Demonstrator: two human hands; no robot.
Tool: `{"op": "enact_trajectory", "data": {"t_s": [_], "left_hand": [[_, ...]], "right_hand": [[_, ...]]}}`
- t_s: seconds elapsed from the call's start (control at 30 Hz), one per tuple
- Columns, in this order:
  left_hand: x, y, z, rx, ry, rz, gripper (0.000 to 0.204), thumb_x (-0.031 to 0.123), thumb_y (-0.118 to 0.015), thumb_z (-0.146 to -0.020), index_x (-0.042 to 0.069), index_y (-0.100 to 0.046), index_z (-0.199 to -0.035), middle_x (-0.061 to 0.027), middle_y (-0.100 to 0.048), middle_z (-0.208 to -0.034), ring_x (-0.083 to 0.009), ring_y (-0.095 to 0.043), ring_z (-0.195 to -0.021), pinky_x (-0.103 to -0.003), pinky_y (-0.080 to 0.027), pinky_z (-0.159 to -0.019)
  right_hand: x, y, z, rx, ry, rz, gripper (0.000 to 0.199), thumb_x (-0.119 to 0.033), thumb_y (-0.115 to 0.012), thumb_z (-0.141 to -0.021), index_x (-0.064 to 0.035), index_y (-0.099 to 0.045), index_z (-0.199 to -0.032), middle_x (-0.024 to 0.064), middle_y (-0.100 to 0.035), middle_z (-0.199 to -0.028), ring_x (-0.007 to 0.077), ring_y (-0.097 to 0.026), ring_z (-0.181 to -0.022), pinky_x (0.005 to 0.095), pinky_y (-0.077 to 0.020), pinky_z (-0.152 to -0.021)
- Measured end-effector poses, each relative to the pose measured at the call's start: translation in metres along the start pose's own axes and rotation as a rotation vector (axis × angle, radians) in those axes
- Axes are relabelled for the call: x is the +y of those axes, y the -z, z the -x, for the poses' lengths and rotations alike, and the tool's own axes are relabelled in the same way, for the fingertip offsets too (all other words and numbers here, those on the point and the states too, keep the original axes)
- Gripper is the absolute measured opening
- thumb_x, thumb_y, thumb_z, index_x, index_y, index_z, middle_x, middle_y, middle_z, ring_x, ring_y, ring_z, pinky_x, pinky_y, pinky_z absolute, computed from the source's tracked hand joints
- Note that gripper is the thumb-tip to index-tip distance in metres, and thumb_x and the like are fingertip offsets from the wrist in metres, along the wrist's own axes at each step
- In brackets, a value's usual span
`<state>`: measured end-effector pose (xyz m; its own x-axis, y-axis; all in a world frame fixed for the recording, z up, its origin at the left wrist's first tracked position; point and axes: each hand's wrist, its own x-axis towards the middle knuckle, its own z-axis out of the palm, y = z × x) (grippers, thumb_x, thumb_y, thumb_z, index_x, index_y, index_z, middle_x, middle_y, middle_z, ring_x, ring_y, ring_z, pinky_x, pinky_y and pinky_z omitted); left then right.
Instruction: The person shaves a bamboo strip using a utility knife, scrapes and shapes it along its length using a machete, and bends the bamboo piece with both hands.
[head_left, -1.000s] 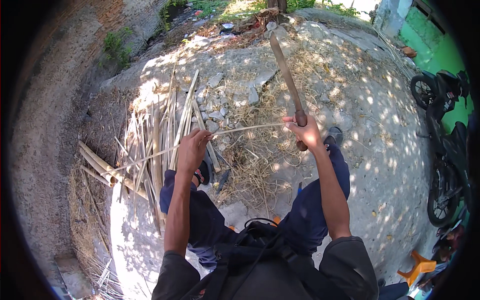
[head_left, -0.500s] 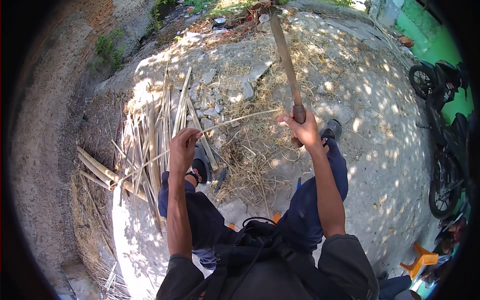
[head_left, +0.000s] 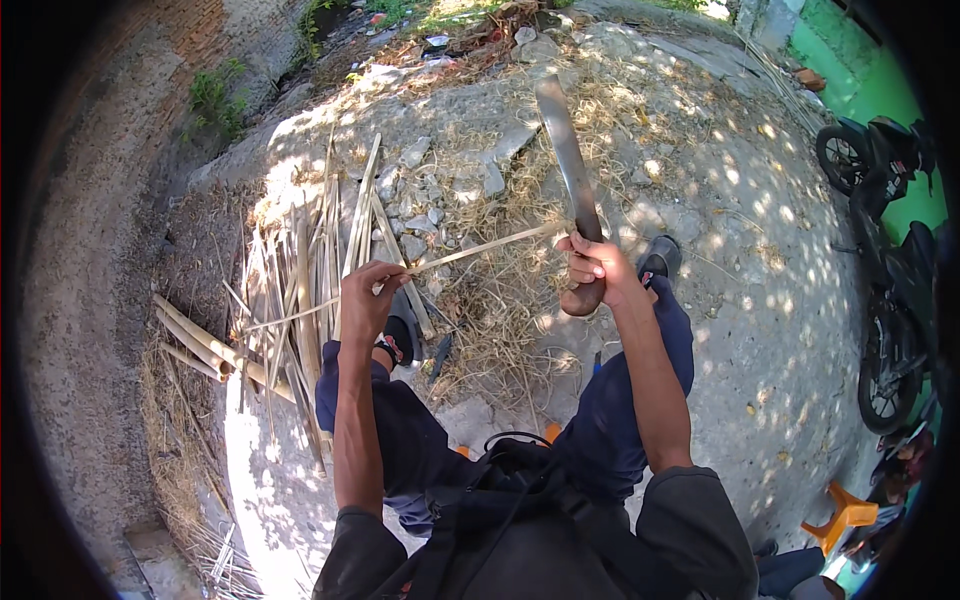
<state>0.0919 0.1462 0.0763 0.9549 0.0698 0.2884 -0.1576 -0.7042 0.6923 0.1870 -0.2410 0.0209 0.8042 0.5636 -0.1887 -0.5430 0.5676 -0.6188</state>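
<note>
A thin pale bamboo strip (head_left: 478,250) runs across in front of me, slanting up to the right. My left hand (head_left: 368,298) pinches it between thumb and fingertips, and its free end reaches left over the bamboo pile. Closed round the wooden handle of a machete (head_left: 569,150) is my right hand (head_left: 608,275). The broad blade points away from me, its flat side catching light. The strip's right end meets my right thumb beside the blade; whether the thumb grips it I cannot tell.
Split bamboo slats (head_left: 303,270) lie heaped at the left, by thicker bamboo poles (head_left: 205,345). Curly shavings (head_left: 505,330) cover the ground between my feet. Rubble (head_left: 415,225) lies ahead. Motorcycles (head_left: 885,330) and an orange plastic stool (head_left: 840,515) stand at the right.
The machete has turned in my right hand, so more of the blade's flat shows and its tip sits nearer. The strip has shifted slightly rightward, its left end closer to my left hand.
</note>
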Motion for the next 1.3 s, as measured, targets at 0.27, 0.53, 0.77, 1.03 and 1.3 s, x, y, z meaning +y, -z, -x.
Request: {"op": "enact_trajectory", "data": {"t_s": [0.27, 0.53, 0.77, 1.03, 1.3], "left_hand": [[-0.015, 0.0, 0.004, 0.018, -0.028, 0.016, 0.013, 0.002, -0.08, -0.082, 0.0, -0.08, -0.095, -0.0111, -0.075, -0.085, -0.0206, -0.07, -0.075, -0.033, -0.054, -0.071], [-0.015, -0.013, 0.009, -0.159, -0.018, 0.051, 0.014, 0.003, -0.078, -0.087, 0.001, -0.079, -0.102, -0.0116, -0.077, -0.089, -0.0201, -0.07, -0.076, -0.032, -0.053, -0.07], [0.009, -0.01, 0.006, 0.05, -0.015, 0.005, 0.022, 0.004, -0.072, -0.092, 0.005, -0.076, -0.114, -0.013, -0.077, -0.093, -0.0235, -0.075, -0.085, -0.035, -0.057, -0.076], [0.01, 0.009, 0.002, 0.201, -0.264, -0.265, 0.012, 0.001, -0.067, -0.092, 0.005, -0.074, -0.1, -0.0086, -0.073, -0.09, -0.0291, -0.068, -0.086, -0.039, -0.05, -0.08], [-0.013, 0.025, 0.007, 0.169, -0.289, -0.42, 0.01, 0.008, -0.067, -0.093, 0.01, -0.074, -0.099, -0.003, -0.073, -0.09, -0.0233, -0.066, -0.089, -0.038, -0.042, -0.086]], "right_hand": [[0.031, -0.002, -0.001, -0.457, -0.151, -0.37, 0.022, -0.02, -0.053, -0.11, -0.0008, -0.062, -0.113, 0.002, -0.068, -0.102, 0.0009, -0.035, -0.047, 0.0191, -0.0353, -0.047], [0.03, -0.021, 0.0, -0.34, 0.079, -0.278, 0.017, -0.019, -0.057, -0.108, -0.0028, -0.06, -0.113, 0.0063, -0.067, -0.097, 0.0014, -0.037, -0.047, 0.0211, -0.036, -0.047], [-0.001, -0.017, 0.007, 0.096, 0.307, 0.009, 0.016, -0.008, -0.071, -0.098, -0.0068, -0.058, -0.107, 0.0148, -0.07, -0.095, 0.003, -0.042, -0.047, 0.0225, -0.0392, -0.049], [-0.019, -0.03, 0.022, 0.252, 0.312, 0.562, 0.02, -0.003, -0.074, -0.092, -0.0002, -0.062, -0.107, 0.0157, -0.076, -0.089, 0.004, -0.052, -0.049, 0.023, -0.043, -0.048], [-0.005, -0.024, 0.02, 0.074, 0.261, 1.02, 0.014, -0.004, -0.078, -0.088, 0.0024, -0.069, -0.096, 0.0096, -0.076, -0.085, 0.0182, -0.077, -0.086, 0.0319, -0.0572, -0.075]]}}
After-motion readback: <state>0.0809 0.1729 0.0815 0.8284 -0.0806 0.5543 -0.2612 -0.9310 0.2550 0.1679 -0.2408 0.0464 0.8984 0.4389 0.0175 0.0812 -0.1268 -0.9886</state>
